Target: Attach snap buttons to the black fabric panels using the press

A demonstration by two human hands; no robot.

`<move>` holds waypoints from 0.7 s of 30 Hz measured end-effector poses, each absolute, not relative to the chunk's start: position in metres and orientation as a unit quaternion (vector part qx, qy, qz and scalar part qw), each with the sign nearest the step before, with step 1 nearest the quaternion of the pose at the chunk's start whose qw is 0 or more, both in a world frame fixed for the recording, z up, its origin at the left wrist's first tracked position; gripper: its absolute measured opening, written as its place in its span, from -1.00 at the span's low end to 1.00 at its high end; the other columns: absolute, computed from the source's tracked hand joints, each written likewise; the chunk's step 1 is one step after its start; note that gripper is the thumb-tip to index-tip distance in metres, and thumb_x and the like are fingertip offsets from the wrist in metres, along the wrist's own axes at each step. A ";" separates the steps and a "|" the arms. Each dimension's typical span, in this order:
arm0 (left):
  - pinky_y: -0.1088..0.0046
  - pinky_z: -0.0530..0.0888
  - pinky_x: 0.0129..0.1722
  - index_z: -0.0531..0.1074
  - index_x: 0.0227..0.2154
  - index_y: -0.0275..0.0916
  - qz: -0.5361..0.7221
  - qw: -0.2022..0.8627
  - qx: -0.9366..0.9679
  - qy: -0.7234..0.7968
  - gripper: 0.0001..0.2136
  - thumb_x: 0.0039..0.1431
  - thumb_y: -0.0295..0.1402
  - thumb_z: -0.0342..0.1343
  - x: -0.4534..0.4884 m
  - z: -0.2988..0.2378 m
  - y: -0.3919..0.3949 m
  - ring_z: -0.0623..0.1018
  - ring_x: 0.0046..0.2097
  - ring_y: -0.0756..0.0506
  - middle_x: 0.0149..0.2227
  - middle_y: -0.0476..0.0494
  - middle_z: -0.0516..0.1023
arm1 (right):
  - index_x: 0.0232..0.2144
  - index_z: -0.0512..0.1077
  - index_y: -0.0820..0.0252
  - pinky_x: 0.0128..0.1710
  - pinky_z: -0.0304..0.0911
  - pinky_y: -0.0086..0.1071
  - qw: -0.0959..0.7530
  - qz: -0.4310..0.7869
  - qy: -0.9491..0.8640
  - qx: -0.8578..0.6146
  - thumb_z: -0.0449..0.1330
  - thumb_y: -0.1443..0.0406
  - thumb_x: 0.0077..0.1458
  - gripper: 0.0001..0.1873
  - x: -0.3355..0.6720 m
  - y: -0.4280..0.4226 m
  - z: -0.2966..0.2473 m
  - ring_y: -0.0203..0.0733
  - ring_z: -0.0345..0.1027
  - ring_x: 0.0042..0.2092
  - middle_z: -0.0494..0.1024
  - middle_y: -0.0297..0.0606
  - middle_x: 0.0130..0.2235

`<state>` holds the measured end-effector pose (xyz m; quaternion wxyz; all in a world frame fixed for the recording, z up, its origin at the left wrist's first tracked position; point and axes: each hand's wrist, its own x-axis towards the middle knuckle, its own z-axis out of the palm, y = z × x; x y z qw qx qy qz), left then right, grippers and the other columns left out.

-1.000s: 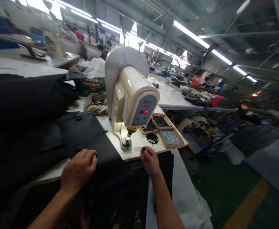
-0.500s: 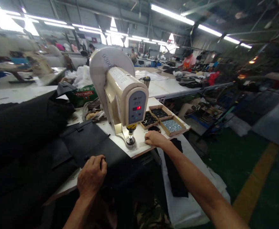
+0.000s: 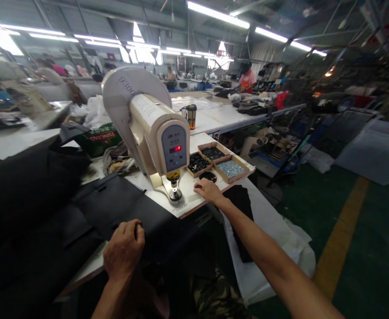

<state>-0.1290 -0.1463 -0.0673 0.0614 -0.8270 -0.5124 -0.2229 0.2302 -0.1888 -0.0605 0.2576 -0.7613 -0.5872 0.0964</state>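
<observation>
My left hand (image 3: 124,246) is closed, thumb against fingers, on the near edge of a black fabric piece (image 3: 124,201). That piece lies over the worktable, left of a cream button-press machine (image 3: 156,128) with a lit red display. My right hand (image 3: 209,190) is over the white tabletop (image 3: 191,201), right of the machine's round metal die (image 3: 175,195). Its fingers are curled together; whatever they may hold is too small to see. Just behind them sits a small dark round dish (image 3: 208,177).
Cardboard trays hold black parts (image 3: 198,164), dark pieces (image 3: 213,153) and silvery fasteners (image 3: 230,169). A tumbler (image 3: 191,116) stands behind them. More black fabric (image 3: 25,190) is heaped left. Black strips (image 3: 239,206) lie on white sheeting (image 3: 264,212) at right. People work far back.
The view has turned slightly right, so the scene sits farther left. My right hand has shifted a little off the dark dish, which shows more now. My left hand keeps its grip on the fabric.
</observation>
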 end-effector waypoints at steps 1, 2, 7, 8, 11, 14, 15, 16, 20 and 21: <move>0.33 0.30 -0.25 0.50 -0.10 -0.17 -0.225 0.061 -0.825 -0.514 -0.77 0.42 -0.28 -0.05 -0.129 -0.068 -0.146 0.54 -0.12 -0.17 -0.13 -0.11 0.57 | -0.20 0.61 0.13 -0.14 0.23 -0.40 0.262 0.093 -0.584 -0.762 0.31 0.27 0.21 -0.88 0.230 -0.185 -0.062 -0.20 0.42 -0.19 0.52 -0.24 -0.18; 0.33 0.29 -0.25 0.50 -0.10 -0.16 -0.225 0.060 -0.825 -0.515 -0.77 0.42 -0.28 -0.05 -0.129 -0.068 -0.146 0.54 -0.13 -0.16 -0.13 -0.11 0.57 | -0.20 0.61 0.12 -0.13 0.23 -0.40 0.266 0.089 -0.583 -0.762 0.31 0.27 0.21 -0.88 0.229 -0.182 -0.063 -0.19 0.42 -0.17 0.52 -0.24 -0.17; 0.33 0.28 -0.26 0.50 -0.10 -0.16 -0.220 0.050 -0.828 -0.514 -0.77 0.43 -0.27 -0.05 -0.129 -0.066 -0.146 0.53 -0.12 -0.17 -0.13 -0.11 0.57 | -0.06 0.58 0.11 -0.07 0.26 -0.38 0.288 0.087 -0.581 -0.756 0.27 0.29 0.24 -0.78 0.217 -0.165 -0.057 -0.17 0.43 -0.13 0.52 -0.20 -0.07; 0.33 0.28 -0.26 0.50 -0.10 -0.15 -0.218 0.047 -0.828 -0.515 -0.77 0.42 -0.26 -0.05 -0.129 -0.066 -0.146 0.53 -0.12 -0.17 -0.13 -0.11 0.57 | 0.00 0.55 0.13 -0.06 0.26 -0.37 0.303 0.084 -0.577 -0.754 0.25 0.29 0.24 -0.72 0.213 -0.166 -0.055 -0.18 0.43 -0.14 0.51 -0.17 -0.03; 0.33 0.31 -0.23 0.50 -0.09 -0.15 -0.216 0.031 -0.832 -0.511 -0.77 0.43 -0.25 -0.05 -0.132 -0.065 -0.148 0.53 -0.11 -0.17 -0.12 -0.12 0.56 | 0.00 0.51 0.22 -0.09 0.28 -0.36 0.391 0.061 -0.557 -0.730 0.21 0.21 0.29 -0.70 0.195 -0.185 -0.053 -0.22 0.40 -0.24 0.51 -0.14 -0.04; 0.34 0.34 -0.18 0.50 -0.06 -0.16 -0.213 0.011 -0.837 -0.504 -0.75 0.44 -0.26 -0.07 -0.134 -0.065 -0.148 0.53 -0.09 -0.17 -0.11 -0.14 0.55 | -0.24 0.55 0.19 -0.17 0.27 -0.35 0.410 0.098 -0.567 -0.708 0.12 0.04 0.36 -0.62 0.173 -0.229 -0.067 -0.20 0.38 -0.29 0.53 -0.24 -0.28; 0.34 0.34 -0.17 0.50 -0.07 -0.16 -0.210 0.009 -0.837 -0.504 -0.75 0.44 -0.27 -0.07 -0.134 -0.065 -0.148 0.53 -0.09 -0.17 -0.12 -0.15 0.55 | -0.31 0.56 0.17 -0.19 0.27 -0.34 0.377 0.139 -0.582 -0.707 0.11 0.00 0.35 -0.58 0.166 -0.246 -0.076 -0.18 0.39 -0.30 0.52 -0.26 -0.34; 0.33 0.35 -0.16 0.50 -0.07 -0.16 -0.207 0.008 -0.837 -0.506 -0.75 0.44 -0.27 -0.07 -0.133 -0.065 -0.148 0.52 -0.09 -0.17 -0.13 -0.14 0.54 | -0.32 0.57 0.16 -0.18 0.28 -0.33 0.336 0.185 -0.596 -0.706 0.13 -0.03 0.33 -0.57 0.160 -0.262 -0.086 -0.16 0.41 -0.29 0.54 -0.26 -0.35; 0.32 0.35 -0.19 0.50 -0.09 -0.16 -0.204 0.014 -0.832 -0.516 -0.75 0.43 -0.27 -0.08 -0.130 -0.065 -0.149 0.53 -0.12 -0.19 -0.16 -0.16 0.55 | 0.11 0.50 0.19 0.12 0.27 -0.14 0.277 0.245 -0.578 -0.728 0.35 -0.05 0.11 -0.36 0.141 -0.295 -0.137 0.11 0.43 0.09 0.57 0.01 0.06; 0.32 0.35 -0.20 0.50 -0.09 -0.16 -0.206 0.013 -0.830 -0.518 -0.75 0.43 -0.27 -0.07 -0.130 -0.065 -0.149 0.53 -0.11 -0.19 -0.15 -0.16 0.55 | 0.19 0.44 0.20 0.19 0.23 -0.10 0.293 0.253 -0.569 -0.726 0.39 -0.05 0.05 -0.25 0.137 -0.294 -0.148 0.16 0.37 0.18 0.51 0.05 0.16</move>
